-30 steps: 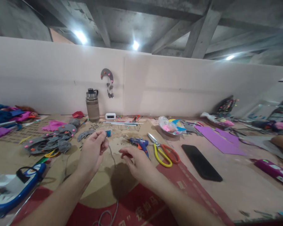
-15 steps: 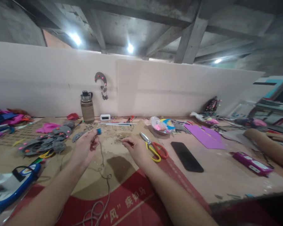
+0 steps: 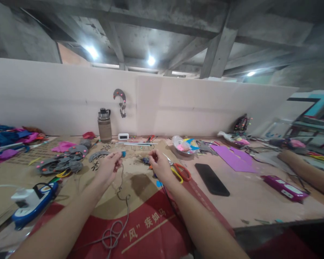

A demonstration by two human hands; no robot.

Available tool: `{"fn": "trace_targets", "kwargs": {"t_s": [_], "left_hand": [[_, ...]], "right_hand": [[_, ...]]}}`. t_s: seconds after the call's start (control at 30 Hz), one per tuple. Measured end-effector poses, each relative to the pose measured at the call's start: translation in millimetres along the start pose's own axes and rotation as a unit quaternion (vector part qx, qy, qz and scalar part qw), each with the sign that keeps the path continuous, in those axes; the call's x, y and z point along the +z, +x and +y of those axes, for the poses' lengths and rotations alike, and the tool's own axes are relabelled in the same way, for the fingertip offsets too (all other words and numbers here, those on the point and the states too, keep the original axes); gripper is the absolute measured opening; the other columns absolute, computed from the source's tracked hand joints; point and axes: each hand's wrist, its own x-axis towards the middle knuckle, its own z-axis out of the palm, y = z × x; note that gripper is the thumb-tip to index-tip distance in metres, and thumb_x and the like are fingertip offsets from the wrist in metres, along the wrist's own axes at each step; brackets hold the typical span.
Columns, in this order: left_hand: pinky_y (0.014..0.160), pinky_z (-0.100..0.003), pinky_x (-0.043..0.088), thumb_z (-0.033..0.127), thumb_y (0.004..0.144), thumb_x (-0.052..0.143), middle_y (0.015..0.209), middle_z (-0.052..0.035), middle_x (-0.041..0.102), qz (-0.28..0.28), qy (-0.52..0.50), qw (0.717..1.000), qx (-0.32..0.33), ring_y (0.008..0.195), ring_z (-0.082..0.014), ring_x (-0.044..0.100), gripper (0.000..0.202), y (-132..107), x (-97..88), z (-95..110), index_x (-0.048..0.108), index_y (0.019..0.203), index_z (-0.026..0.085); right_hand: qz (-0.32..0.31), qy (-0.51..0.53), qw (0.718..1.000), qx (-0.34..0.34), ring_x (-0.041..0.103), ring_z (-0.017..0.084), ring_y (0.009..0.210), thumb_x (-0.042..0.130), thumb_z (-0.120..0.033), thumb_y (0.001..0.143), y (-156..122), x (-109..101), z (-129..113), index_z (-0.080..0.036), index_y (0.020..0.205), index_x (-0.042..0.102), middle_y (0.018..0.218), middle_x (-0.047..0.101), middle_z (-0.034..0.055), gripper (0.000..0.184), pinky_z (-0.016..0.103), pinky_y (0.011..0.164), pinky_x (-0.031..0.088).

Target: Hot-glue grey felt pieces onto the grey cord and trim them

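My left hand (image 3: 109, 167) is closed in a pinch on a small blue piece (image 3: 123, 154), whose kind I cannot make out. A grey cord (image 3: 120, 185) hangs below that hand and runs down into loose loops on the red printed sheet. My right hand (image 3: 160, 166) has its fingers drawn together; what they hold, if anything, is unclear. Close by its fingertips is a dark bluish thing (image 3: 145, 160), with orange and blue bits showing under the hand. Just right of that hand lie scissors (image 3: 182, 171) with orange and yellow handles.
A black phone (image 3: 212, 179), purple felt sheet (image 3: 233, 158) and magenta device (image 3: 284, 187) lie rightward. Grey felt pieces (image 3: 70, 158), a power strip (image 3: 36, 205) and a bottle (image 3: 104, 126) stand leftward. Another person's forearm (image 3: 305, 172) rests at far right.
My view has shifted slightly. My left hand has moved right with the blue piece, and my right hand has lifted a little. Dark, orange and blue bits now show around the right hand.
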Motion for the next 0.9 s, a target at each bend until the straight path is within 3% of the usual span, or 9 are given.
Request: {"fn": "trace_targets", "kwargs": {"t_s": [0.17,0.57,0.77,0.9], "left_hand": [[0.039,-0.018,0.021,0.035,0.061,0.070,0.047,0.0048,0.046,-0.020,0.028,0.999,-0.012,0.041,-0.0046,0.036,0.027,-7.2,5.1,-0.3,0.053,0.061,0.014],[0.038,-0.017,0.019,0.035,0.063,0.070,0.048,0.0052,0.046,-0.032,0.013,0.999,-0.017,0.041,-0.0039,0.033,0.027,-4.8,0.2,-3.8,0.053,0.065,0.014],[0.039,-0.017,0.019,0.036,0.060,0.073,0.048,0.0053,0.046,-0.017,0.008,1.000,-0.016,0.041,-0.0035,0.033,0.030,-4.4,1.1,-2.2,0.054,0.065,0.013],[0.039,-0.016,0.018,0.036,0.060,0.073,0.048,0.0054,0.046,-0.021,-0.002,1.000,-0.020,0.042,-0.0032,0.034,0.030,-1.0,-1.4,-6.8,0.055,0.067,0.013]], "right_hand": [[-0.019,-0.010,1.000,0.009,0.049,0.012,0.061,0.041,-0.025,0.077,-3.2,7.3,3.8,-0.019,0.083,0.050,0.069,0.050,-0.0028,0.012,0.023,0.056,0.040],[0.008,-0.067,0.998,0.011,0.043,0.011,0.059,0.036,-0.019,0.076,-6.4,9.3,1.9,-0.020,0.079,0.042,0.066,0.042,-0.0042,0.007,0.023,0.056,0.033],[0.011,-0.061,0.998,-0.021,0.042,0.011,0.059,0.035,-0.020,0.079,-5.6,6.9,1.1,-0.019,0.082,0.047,0.066,0.044,-0.0034,0.012,0.023,0.057,0.033],[-0.005,-0.027,1.000,0.004,0.040,0.011,0.052,0.036,-0.026,0.083,-5.1,4.0,1.3,-0.019,0.090,0.054,0.058,0.042,-0.0048,0.020,0.023,0.051,0.033]]}}
